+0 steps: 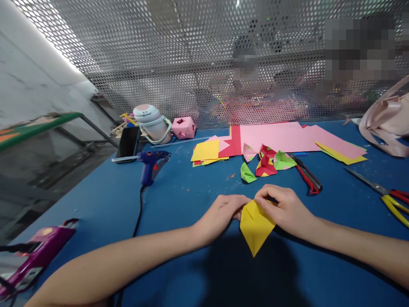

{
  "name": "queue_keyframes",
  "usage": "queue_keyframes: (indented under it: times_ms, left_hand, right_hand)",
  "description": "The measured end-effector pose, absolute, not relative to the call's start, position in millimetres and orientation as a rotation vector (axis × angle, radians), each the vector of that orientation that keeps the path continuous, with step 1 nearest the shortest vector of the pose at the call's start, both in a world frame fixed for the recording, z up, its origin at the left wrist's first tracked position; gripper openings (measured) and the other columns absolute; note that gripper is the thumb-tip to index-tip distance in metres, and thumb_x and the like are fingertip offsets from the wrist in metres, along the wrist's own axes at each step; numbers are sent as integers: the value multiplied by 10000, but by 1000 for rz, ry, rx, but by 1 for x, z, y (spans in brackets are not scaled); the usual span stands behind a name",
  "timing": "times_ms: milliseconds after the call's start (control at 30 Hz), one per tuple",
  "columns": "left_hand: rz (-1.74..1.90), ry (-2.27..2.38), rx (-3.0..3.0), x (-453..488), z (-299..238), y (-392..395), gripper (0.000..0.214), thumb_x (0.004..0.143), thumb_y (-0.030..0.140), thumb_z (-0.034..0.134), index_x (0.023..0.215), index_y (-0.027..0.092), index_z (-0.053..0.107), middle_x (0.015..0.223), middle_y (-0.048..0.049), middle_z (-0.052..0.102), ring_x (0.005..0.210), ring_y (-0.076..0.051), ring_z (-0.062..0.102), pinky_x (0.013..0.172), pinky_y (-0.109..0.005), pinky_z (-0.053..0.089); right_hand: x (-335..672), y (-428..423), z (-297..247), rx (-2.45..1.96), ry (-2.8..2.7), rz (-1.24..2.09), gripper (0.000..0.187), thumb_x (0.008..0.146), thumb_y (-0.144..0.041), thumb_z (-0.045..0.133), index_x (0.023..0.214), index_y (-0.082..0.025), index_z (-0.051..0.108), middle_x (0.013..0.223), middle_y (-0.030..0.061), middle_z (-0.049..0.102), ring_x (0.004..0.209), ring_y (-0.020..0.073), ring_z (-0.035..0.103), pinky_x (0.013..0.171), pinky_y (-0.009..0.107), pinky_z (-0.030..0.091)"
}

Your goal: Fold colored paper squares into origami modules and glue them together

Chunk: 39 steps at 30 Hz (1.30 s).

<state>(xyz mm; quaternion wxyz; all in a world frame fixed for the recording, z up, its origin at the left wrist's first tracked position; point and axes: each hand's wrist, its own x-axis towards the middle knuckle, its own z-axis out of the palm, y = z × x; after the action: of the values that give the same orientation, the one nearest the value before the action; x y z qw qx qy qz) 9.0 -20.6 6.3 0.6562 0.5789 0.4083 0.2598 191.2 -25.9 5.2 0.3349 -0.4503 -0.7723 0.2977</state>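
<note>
A yellow sheet of origami paper (254, 228), folded into a kite shape with creases, is held over the blue table with its point toward me. My left hand (225, 211) grips its upper left edge, the fingertips partly hidden behind the paper. On the opposite side, my right hand (284, 209) pinches the upper right part between thumb and fingers. Just beyond my hands lie folded paper pieces: a green one (247, 173), a red one (266, 166), a green and pink one (283, 160) and a pink one (248, 152).
Stacked yellow squares (206, 151) and pink sheets (271, 138) lie at the back. A utility knife (308, 175) and scissors (381, 189) are on the right. Leftward are a blue glue gun (149, 164), phone (128, 143), white cup (152, 123), pink paper ball (183, 128) and purple power strip (40, 256).
</note>
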Motion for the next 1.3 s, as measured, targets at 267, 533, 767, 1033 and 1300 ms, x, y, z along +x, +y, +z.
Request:
queue_keyframes:
  times_ms: [267, 533, 767, 1033, 1300]
  left_hand:
    - [565, 1036, 1573, 8, 4, -26, 318, 814, 239, 455, 1067, 157, 631, 906, -37, 670, 843, -178, 577, 741, -254, 434]
    - [525, 1040, 1613, 10, 7, -25, 239, 792, 241, 496, 941, 129, 646, 778, -12, 648, 703, -126, 549, 611, -193, 403]
    - [510, 1137, 1871, 9, 5, -23, 192, 790, 220, 510, 747, 123, 671, 660, 12, 623, 622, -99, 511, 570, -175, 363]
    - [515, 1035, 1978, 7, 3, -24, 268, 843, 229, 458, 770, 113, 689, 668, -1, 628, 625, -95, 519, 574, -161, 364]
    - [523, 970, 2077, 6, -5, -25, 250, 818, 134, 456, 788, 131, 705, 712, -18, 680, 650, -101, 589, 588, -146, 374]
  right_hand:
    - [193, -28, 7, -1095, -1996, 625, 153, 850, -161, 456, 730, -195, 544, 709, 16, 580, 667, 138, 547, 620, 254, 423]
    - [191, -29, 1, -946, -2105, 483, 143, 876, -150, 446, 793, -186, 557, 721, 28, 592, 683, 147, 540, 657, 277, 408]
    - [188, -33, 0, -765, -2177, 304, 156, 874, -109, 441, 784, -160, 558, 664, 21, 589, 626, 135, 512, 617, 273, 382]
    - [192, -33, -3, -784, -2178, 383, 107, 883, -166, 467, 829, -166, 559, 711, 28, 588, 659, 138, 504, 623, 275, 383]
    - [190, -34, -13, -758, -2250, 319, 144, 880, -150, 496, 748, -161, 552, 655, 17, 574, 616, 127, 496, 609, 273, 347]
